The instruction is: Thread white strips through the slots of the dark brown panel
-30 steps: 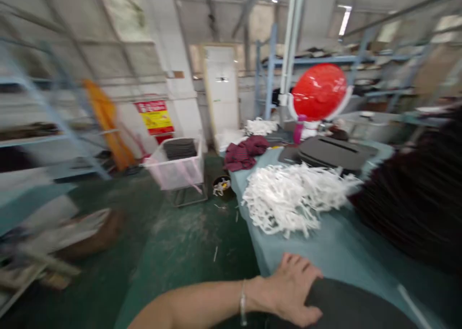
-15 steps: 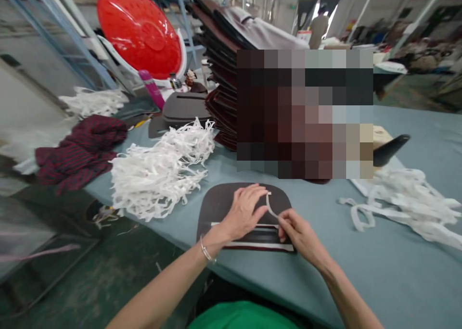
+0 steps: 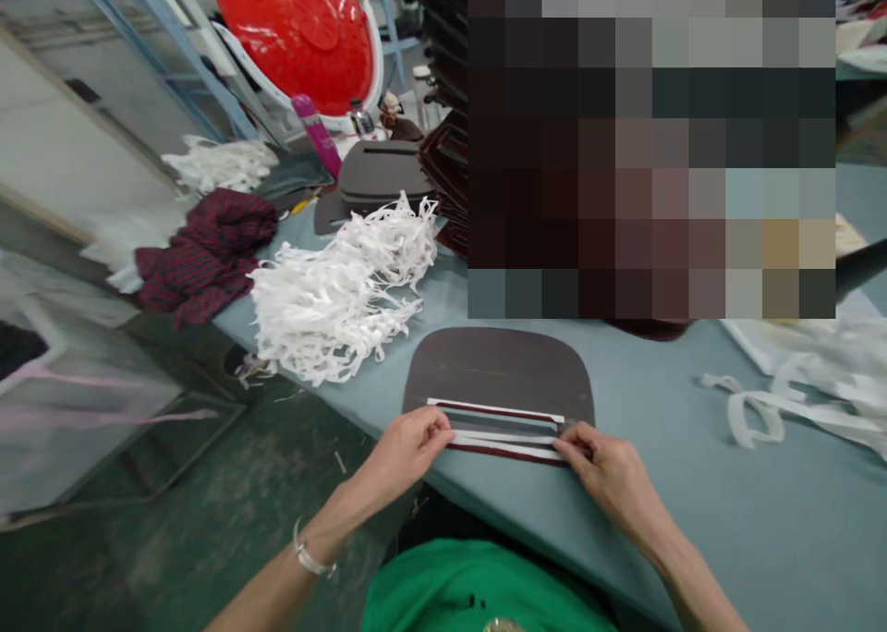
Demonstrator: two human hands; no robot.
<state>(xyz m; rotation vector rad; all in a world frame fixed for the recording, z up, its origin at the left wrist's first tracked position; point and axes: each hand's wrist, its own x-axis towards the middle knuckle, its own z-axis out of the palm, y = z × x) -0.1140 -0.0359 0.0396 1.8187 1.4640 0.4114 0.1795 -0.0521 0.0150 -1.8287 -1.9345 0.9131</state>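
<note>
A dark grey-brown panel (image 3: 499,359) with rounded corners lies flat at the front edge of the table. Its long slot has a dark red rim, and one white strip (image 3: 495,410) runs along the slot's far side. Between my two hands a narrow white strip (image 3: 503,439) is stretched straight over the near side of the slot. My left hand (image 3: 407,445) pinches its left end between thumb and fingers. At the other end, my right hand (image 3: 606,466) pinches it near the panel's right edge.
A heap of white strips (image 3: 333,309) lies left of the panel, and more loose white strips (image 3: 824,410) lie at the right. Behind are a striped cloth (image 3: 208,253), a pink bottle (image 3: 317,136) and grey panels (image 3: 381,170). A pixelated block hides the back.
My left hand has left the panel's upper part and moved down-left to the slot. The strip, curved before, is now straight between both hands. The view has shifted.
</note>
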